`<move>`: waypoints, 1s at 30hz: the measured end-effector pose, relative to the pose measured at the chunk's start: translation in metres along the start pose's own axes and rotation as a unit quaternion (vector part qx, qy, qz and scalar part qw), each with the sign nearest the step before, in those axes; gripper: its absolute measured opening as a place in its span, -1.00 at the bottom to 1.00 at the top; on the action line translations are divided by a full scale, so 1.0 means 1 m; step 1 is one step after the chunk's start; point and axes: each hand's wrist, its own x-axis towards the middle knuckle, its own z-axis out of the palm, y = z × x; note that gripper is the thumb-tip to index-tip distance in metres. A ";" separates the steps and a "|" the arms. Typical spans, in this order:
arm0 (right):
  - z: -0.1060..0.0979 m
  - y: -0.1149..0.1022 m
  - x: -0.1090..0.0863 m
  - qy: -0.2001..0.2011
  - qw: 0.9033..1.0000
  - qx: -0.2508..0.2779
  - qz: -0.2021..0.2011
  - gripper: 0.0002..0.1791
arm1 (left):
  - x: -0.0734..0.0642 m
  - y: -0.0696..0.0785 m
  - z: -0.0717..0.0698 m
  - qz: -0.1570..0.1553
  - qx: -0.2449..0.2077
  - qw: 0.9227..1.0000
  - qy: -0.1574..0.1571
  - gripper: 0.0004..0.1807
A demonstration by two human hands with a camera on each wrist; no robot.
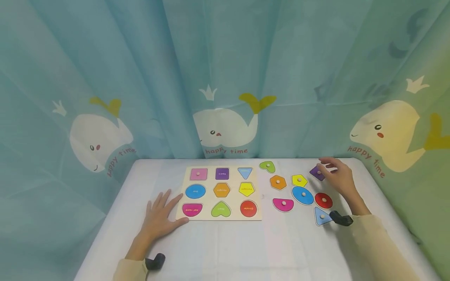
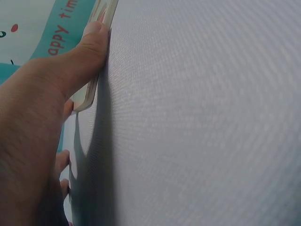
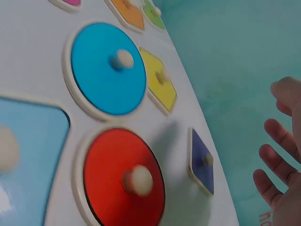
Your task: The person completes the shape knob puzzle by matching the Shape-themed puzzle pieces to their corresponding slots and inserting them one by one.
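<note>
We see left hand (image 1: 158, 216) fingers spread, thumb touching puzzle board (image 1: 209, 197); right hand (image 1: 340, 178), fingers loosely bent and empty, partly hides purple square piece (image 1: 317, 174) on worktop (image 1: 225, 253). Right-wrist view crops light-blue triangle (image 3: 35, 141).

A small curtained-off nook, though whether in a home or elsewhere cannot be told. Blue-green curtains (image 1: 225, 50) printed with cartoon whales (image 1: 230, 130) and the words "happy time" (image 1: 226, 151) hang along three sides of a white table (image 1: 228, 249), where a colourful shape puzzle (image 1: 209, 191) lies.
</note>
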 end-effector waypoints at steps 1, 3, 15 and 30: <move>-0.002 0.002 0.001 0.000 1.000 0.001 0.005 -0.53 | 0.000 0.000 -0.001 0.000 0.000 1.000 -0.001 -0.01; -0.004 0.007 0.003 -0.001 1.000 0.001 0.010 -0.53 | 0.001 0.001 -0.003 0.000 -0.001 1.000 -0.001 -0.01; 0.006 0.038 0.007 -0.062 0.991 0.017 0.121 -0.43 | 0.002 -0.001 0.001 0.006 0.000 1.000 0.003 -0.02; 0.021 0.057 0.009 -0.089 0.981 0.012 0.170 -0.41 | -0.002 0.003 -0.001 0.008 0.000 1.000 0.011 -0.02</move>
